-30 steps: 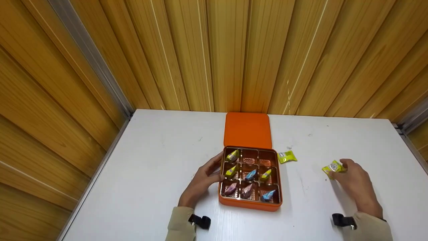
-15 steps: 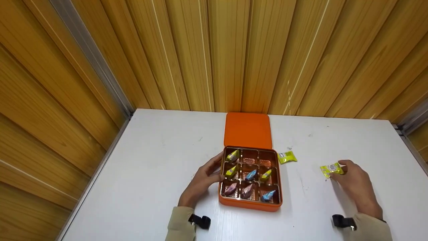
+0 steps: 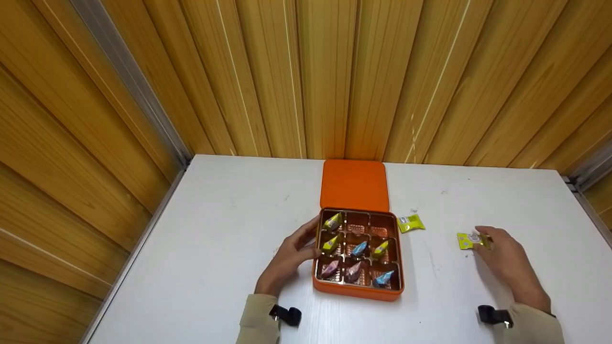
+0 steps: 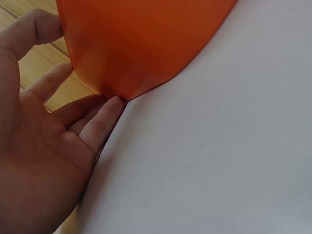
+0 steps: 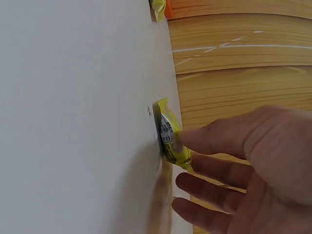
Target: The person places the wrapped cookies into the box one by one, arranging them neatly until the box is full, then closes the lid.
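Note:
In the head view, an orange tin stands at the table's middle, its gridded tray holding yellow-green, blue and pink wrapped candies, one per filled compartment. My left hand lies along the tin's left side, thumb at the rim. In the left wrist view, the fingertips touch the orange wall with the fingers loosely spread. To the right of the tin, my right hand pinches a yellow-green wrapped candy between thumb and fingers. Close to the white surface in the right wrist view, that candy shows its printed wrapper.
Behind the tin lies its square orange lid, reaching near the back wall. Another yellow-green candy lies just right of the tin's back corner. Wood-patterned panels stand behind the white table.
The candy in my right hand has turned and shifted slightly left, the fingers moving along with it. My left hand, the tin and the other candies hold their places.

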A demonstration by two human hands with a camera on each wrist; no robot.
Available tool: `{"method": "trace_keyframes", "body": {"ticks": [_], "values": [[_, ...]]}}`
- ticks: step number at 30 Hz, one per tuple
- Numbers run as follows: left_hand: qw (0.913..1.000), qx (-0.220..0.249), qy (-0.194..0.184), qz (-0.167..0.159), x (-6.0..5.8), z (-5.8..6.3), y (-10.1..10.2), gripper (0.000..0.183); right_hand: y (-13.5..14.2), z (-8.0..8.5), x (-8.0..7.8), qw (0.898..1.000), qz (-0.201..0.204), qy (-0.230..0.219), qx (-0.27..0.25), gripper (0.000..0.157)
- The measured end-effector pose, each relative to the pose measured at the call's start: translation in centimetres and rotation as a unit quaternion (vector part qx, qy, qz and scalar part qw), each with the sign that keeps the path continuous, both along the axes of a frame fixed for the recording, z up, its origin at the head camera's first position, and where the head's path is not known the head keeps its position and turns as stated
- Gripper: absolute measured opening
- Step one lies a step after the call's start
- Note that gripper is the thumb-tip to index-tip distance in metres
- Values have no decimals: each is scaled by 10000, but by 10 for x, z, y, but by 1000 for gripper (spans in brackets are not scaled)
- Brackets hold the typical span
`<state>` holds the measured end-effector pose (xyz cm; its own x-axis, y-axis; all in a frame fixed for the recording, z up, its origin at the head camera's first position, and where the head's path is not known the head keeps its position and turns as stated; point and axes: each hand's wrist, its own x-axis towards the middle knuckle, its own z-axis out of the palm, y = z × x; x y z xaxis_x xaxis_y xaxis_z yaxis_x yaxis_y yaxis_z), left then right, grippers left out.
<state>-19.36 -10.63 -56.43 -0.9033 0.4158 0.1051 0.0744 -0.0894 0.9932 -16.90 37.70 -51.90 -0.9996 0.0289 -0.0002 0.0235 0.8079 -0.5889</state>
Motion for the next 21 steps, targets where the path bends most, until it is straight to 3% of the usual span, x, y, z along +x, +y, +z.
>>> {"method": "trace_keyframes", "body": {"ticks": [11,21], "values": [[10000,3,60,-12,-1,-2,0,82,-1,-2,-2,9994,-151,229,206,55],[9999,-23,111,-41,-1,-2,-1,82,-1,-3,-2,9991,-412,123,30,43]]}}
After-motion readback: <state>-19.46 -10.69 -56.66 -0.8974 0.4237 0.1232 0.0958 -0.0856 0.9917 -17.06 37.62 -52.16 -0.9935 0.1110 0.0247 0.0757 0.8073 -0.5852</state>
